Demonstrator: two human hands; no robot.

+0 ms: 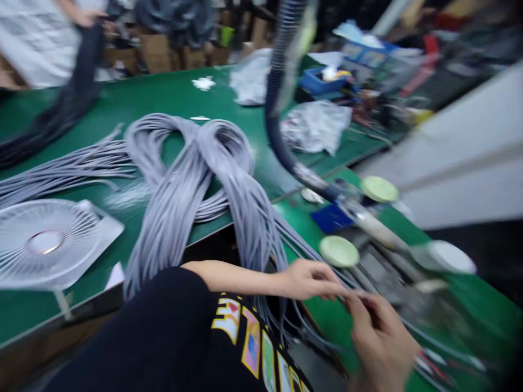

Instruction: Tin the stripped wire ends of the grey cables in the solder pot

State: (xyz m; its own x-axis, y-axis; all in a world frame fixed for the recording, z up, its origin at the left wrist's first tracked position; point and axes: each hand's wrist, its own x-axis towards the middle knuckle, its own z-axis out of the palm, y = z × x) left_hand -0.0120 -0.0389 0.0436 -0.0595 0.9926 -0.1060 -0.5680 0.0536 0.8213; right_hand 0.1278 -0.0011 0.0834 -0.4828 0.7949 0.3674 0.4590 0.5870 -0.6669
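Note:
A thick looped bundle of grey cables (196, 174) lies on the green table (134, 98) and hangs over its front edge toward me. My left hand (310, 279) reaches across my body, its fingers pinched on grey cable strands near the edge. My right hand (378, 332) sits just right of it, its fingers curled around the same strands. The picture is blurred by motion.
A white fan (49, 242) lies flat at the left. A black corrugated hose (280, 103) curves down to a machine with pale green discs (339, 250) at the right. Plastic bags (316, 126) and a blue tray (322, 80) lie beyond. Another person (36, 38) stands at the far left.

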